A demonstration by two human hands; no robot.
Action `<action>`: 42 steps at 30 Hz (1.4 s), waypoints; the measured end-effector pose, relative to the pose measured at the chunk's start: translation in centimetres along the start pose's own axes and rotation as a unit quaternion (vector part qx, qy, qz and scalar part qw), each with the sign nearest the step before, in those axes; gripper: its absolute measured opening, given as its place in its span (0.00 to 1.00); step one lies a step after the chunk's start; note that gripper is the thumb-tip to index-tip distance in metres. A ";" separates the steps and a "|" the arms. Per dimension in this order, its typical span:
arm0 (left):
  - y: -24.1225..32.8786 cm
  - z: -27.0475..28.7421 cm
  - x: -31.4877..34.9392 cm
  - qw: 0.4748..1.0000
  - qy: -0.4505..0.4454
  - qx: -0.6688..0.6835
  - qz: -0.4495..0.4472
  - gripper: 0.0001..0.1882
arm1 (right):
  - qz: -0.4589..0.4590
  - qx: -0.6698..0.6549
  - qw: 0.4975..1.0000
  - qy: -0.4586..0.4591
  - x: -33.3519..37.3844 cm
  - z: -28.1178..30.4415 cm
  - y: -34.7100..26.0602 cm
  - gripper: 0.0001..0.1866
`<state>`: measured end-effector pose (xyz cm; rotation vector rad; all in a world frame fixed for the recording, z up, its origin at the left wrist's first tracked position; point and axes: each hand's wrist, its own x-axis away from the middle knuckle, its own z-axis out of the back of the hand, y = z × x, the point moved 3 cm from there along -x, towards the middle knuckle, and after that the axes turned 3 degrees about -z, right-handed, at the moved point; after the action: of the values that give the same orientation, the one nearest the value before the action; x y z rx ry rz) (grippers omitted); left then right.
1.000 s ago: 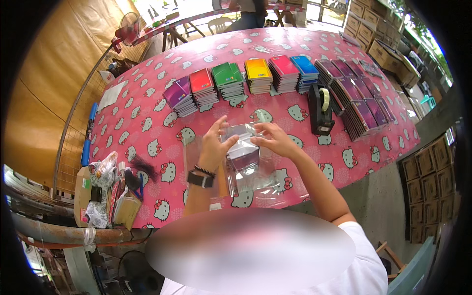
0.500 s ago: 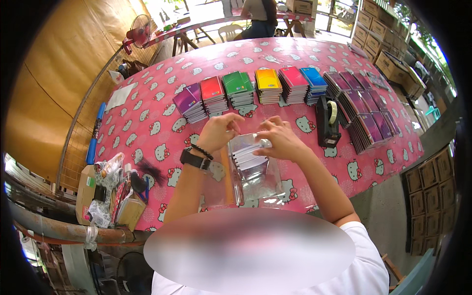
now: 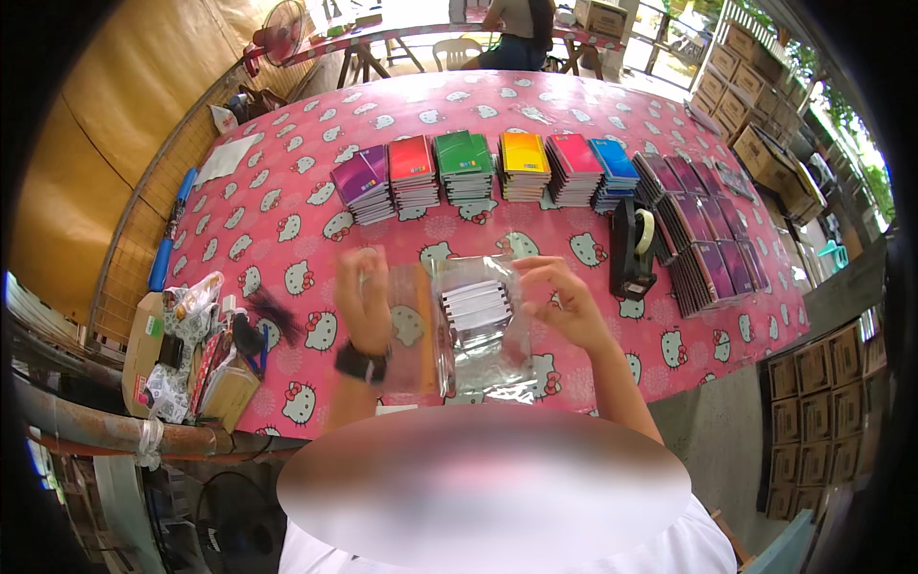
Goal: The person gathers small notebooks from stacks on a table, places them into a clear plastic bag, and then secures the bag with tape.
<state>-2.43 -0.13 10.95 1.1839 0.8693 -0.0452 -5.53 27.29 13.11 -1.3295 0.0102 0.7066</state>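
Note:
A clear plastic bag (image 3: 483, 368) lies in front of me with a stack of spiral notebooks (image 3: 476, 306) inside, white page edges showing. Its transparent flap with an orange strip (image 3: 426, 330) spreads to the left. My left hand (image 3: 363, 297), wearing a dark wristwatch (image 3: 361, 364), is raised beside that flap; motion blurs its fingers. At the bag's upper right edge is my right hand (image 3: 562, 298), fingers bent and apart, the fingertips close to the plastic. Whether they touch it is hard to see.
Beyond my hands stand notebook stacks: purple (image 3: 363, 187), red (image 3: 412, 172), green (image 3: 464, 167), yellow (image 3: 525, 167), pink (image 3: 575, 167), blue (image 3: 614, 172). A tape dispenser (image 3: 631, 253) and purple notebook piles (image 3: 712, 253) are right. Assorted supplies (image 3: 206, 354) sit left. A person (image 3: 516, 33) is far off.
My left hand has moved left and away from the bag's opening. My right hand has shifted right to the bag's edge, uncovering the notebooks inside.

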 end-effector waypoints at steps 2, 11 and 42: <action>-0.3 -1.2 5.4 0.992 -0.109 -0.044 -0.045 0.15 | -0.092 -0.018 0.995 -0.035 1.6 1.2 4.2 0.15; 0.0 -3.3 10.3 0.953 -0.277 -0.090 -0.080 0.40 | -0.004 0.116 0.981 -0.157 0.7 -1.3 4.9 0.26; 0.6 -5.6 7.6 0.875 -0.442 -0.167 -0.108 0.38 | -0.209 0.314 0.802 0.464 8.3 19.2 14.3 0.13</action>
<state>-0.11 7.73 6.19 0.6118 0.1677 -0.5582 -12.99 49.03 2.47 -0.8563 0.6698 -0.3731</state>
